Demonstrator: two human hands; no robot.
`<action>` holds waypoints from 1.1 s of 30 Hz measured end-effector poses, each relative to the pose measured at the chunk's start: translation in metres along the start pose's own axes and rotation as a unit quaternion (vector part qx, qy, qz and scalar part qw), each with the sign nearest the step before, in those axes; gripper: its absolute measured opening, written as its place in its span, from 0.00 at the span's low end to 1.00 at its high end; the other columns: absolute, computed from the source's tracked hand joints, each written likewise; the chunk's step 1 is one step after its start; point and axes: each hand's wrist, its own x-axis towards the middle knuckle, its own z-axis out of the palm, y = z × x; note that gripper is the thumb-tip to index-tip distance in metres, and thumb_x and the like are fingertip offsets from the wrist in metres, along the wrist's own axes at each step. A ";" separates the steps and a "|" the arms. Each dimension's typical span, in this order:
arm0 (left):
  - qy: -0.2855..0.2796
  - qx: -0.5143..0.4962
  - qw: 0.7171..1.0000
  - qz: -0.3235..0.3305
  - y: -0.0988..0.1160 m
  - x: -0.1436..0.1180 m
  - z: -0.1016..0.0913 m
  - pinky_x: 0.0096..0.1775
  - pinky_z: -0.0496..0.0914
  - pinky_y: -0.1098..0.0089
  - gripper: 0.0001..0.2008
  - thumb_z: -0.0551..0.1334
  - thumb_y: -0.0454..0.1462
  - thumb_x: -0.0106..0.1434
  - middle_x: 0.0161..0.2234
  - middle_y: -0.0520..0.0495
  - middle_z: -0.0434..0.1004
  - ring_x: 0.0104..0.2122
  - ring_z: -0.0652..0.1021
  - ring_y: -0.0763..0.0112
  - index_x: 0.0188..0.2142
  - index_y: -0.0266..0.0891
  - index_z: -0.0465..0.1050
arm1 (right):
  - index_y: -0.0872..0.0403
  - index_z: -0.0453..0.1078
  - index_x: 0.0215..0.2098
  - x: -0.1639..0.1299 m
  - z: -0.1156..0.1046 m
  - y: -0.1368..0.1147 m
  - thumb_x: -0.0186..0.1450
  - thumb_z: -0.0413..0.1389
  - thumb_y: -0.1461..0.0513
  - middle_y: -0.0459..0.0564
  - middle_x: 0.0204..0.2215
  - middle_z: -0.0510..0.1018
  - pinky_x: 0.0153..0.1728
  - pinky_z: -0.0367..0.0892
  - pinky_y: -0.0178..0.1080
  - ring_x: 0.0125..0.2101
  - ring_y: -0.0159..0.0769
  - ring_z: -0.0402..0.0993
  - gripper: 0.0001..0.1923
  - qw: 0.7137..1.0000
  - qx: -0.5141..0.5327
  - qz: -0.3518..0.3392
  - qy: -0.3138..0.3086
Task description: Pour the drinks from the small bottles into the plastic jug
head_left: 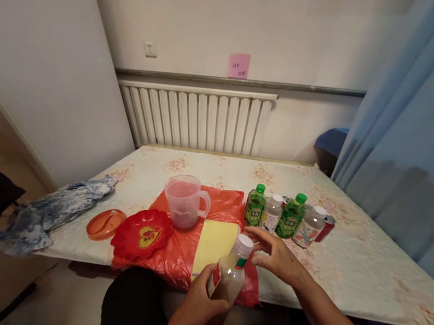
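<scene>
A clear bottle (pixel 232 275) with a white cap leans in front of me, and my left hand (pixel 206 297) is wrapped round its body. Close to the cap, my right hand (pixel 276 255) has its fingers apart and curved; whether a fingertip touches the bottle I cannot tell. Beneath and beyond the bottle lies a yellow sheet (pixel 214 243) on a red plastic bag (pixel 234 202). A translucent pink measuring jug (pixel 185 204) stands on the bag, its handle to the right. To its left sits a red scalloped plate (pixel 129 237).
Green-capped bottles (pixel 291 216) and white-capped bottles (pixel 311 229) stand at the right, with a red can (pixel 328 227) beside them. An orange lid (pixel 106 224) and a blue patterned cloth (pixel 62 208) lie at the left. A radiator (pixel 196 111) runs behind the table; a blue curtain (pixel 419 151) hangs at right.
</scene>
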 end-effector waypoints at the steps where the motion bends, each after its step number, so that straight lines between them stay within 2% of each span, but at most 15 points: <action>1: -0.003 -0.010 1.000 0.007 0.000 0.001 0.000 0.49 0.67 0.65 0.33 0.65 0.32 0.42 0.44 0.49 0.75 0.46 0.73 0.57 0.51 0.39 0.68 | 0.52 0.69 0.57 -0.002 0.002 0.006 0.49 0.70 0.56 0.55 0.50 0.79 0.46 0.72 0.46 0.43 0.45 0.77 0.38 0.999 0.032 0.017 -0.008; 5: 0.001 -0.036 0.999 0.016 -0.002 0.007 0.000 0.51 0.66 0.63 0.32 0.66 0.33 0.42 0.42 0.51 0.75 0.46 0.73 0.57 0.50 0.40 0.67 | 0.51 0.68 0.58 -0.015 0.019 0.027 0.49 0.71 0.57 0.55 0.49 0.79 0.43 0.74 0.46 0.43 0.46 0.79 0.39 0.991 0.110 0.064 -0.045; 9: -0.002 -0.059 0.998 0.027 0.002 0.013 0.004 0.51 0.66 0.64 0.32 0.65 0.31 0.42 0.41 0.51 0.76 0.47 0.73 0.57 0.50 0.39 0.67 | 0.50 0.70 0.56 -0.026 0.038 0.029 0.50 0.70 0.58 0.54 0.50 0.80 0.51 0.71 0.50 0.50 0.49 0.77 0.35 0.981 0.163 0.072 -0.071; 12: -0.015 -0.067 0.997 0.035 0.006 0.017 0.008 0.50 0.67 0.64 0.32 0.65 0.31 0.43 0.43 0.51 0.76 0.47 0.74 0.58 0.50 0.40 0.67 | 0.49 0.71 0.53 -0.028 0.044 0.023 0.50 0.69 0.61 0.51 0.51 0.79 0.54 0.70 0.49 0.52 0.49 0.76 0.32 0.975 0.197 0.074 -0.067; 15: -0.019 -0.068 0.997 0.037 0.009 0.022 0.012 0.50 0.67 0.63 0.32 0.66 0.31 0.43 0.44 0.51 0.76 0.46 0.74 0.58 0.51 0.40 0.67 | 0.50 0.70 0.53 -0.027 0.044 0.021 0.49 0.66 0.65 0.50 0.52 0.80 0.53 0.70 0.47 0.52 0.48 0.76 0.32 0.973 0.210 0.081 -0.052; 20: -0.043 -0.089 0.994 0.046 0.010 0.027 0.014 0.53 0.67 0.61 0.34 0.68 0.33 0.45 0.48 0.50 0.76 0.48 0.74 0.58 0.54 0.41 0.65 | 0.52 0.71 0.50 -0.022 0.037 0.023 0.49 0.62 0.69 0.49 0.46 0.82 0.50 0.72 0.45 0.48 0.47 0.79 0.29 0.978 0.190 0.081 -0.031; 26: -0.094 -0.090 0.991 0.025 0.015 0.029 0.007 0.59 0.63 0.59 0.45 0.67 0.29 0.43 0.60 0.47 0.68 0.58 0.68 0.55 0.62 0.44 0.58 | 0.53 0.71 0.48 -0.015 0.023 0.017 0.46 0.61 0.71 0.48 0.44 0.83 0.45 0.73 0.42 0.45 0.46 0.80 0.29 0.988 0.125 0.089 -0.030; 33: -0.105 -0.061 0.993 0.009 0.013 0.030 0.008 0.53 0.67 0.62 0.37 0.64 0.28 0.45 0.53 0.49 0.74 0.51 0.74 0.59 0.58 0.42 0.65 | 0.53 0.71 0.48 -0.010 0.016 0.022 0.46 0.64 0.71 0.48 0.46 0.83 0.47 0.72 0.42 0.46 0.45 0.79 0.30 0.987 0.120 0.090 -0.052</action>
